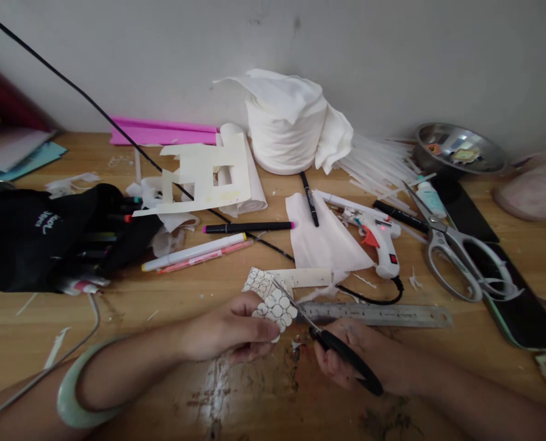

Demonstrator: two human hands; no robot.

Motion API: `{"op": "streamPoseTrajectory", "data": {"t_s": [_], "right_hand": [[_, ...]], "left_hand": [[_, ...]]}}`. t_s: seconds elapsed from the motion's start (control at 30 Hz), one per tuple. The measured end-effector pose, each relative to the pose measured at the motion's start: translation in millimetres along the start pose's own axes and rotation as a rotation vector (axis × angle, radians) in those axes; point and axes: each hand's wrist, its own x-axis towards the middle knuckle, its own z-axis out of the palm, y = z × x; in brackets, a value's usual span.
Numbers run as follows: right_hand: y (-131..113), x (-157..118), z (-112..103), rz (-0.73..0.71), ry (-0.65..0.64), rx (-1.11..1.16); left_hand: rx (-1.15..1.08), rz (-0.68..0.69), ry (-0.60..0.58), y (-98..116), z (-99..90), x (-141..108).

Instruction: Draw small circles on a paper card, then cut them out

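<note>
Between the thumb and fingers of my left hand (236,327) is a small white paper piece (280,309) covered with drawn black circles. My right hand (346,352) is closed around the black handles of small scissors (346,358). Their metal blades reach up and left to the right edge of the paper piece. Another patterned paper part (258,280) lies just behind my left fingers; whether it joins the held piece I cannot tell. A steel ruler (378,314) lies flat behind my right hand.
A white glue gun (385,245) with its black cord lies right of centre, near large grey scissors (456,257). Behind stand a white cloth roll (291,122) and a metal bowl (461,144). Markers (250,227), cut card (209,174) and a black pouch (48,239) lie left.
</note>
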Motion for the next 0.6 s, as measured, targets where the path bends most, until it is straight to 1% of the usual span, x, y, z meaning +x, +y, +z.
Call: {"op": "streamPoseTrajectory", "data": {"t_s": [0.2,0.3,0.43,0.5,0.6], "right_hand": [[2.1,0.4,-0.9,-0.007,0.005,-0.016],[3.7,-0.3,-0.8,0.017,0.037,-0.002],[-4.0,-3.3,-1.3,-0.057,0.063,-0.118],[-10.2,-5.5,-1.9,-0.052,0.042,-0.176],[-16.6,-8.5,-2.8,-0.034,-0.026,-0.219]], "left_hand": [[-0.015,0.027,0.002,-0.3,0.8,-0.1],[-0.023,0.036,-0.002,-0.1,1.1,0.3],[-0.022,0.062,-0.029,-1.1,0.5,1.0],[-0.023,0.064,-0.036,-1.8,0.2,1.1],[-0.029,0.039,-0.021,-2.2,-0.2,0.7]]}}
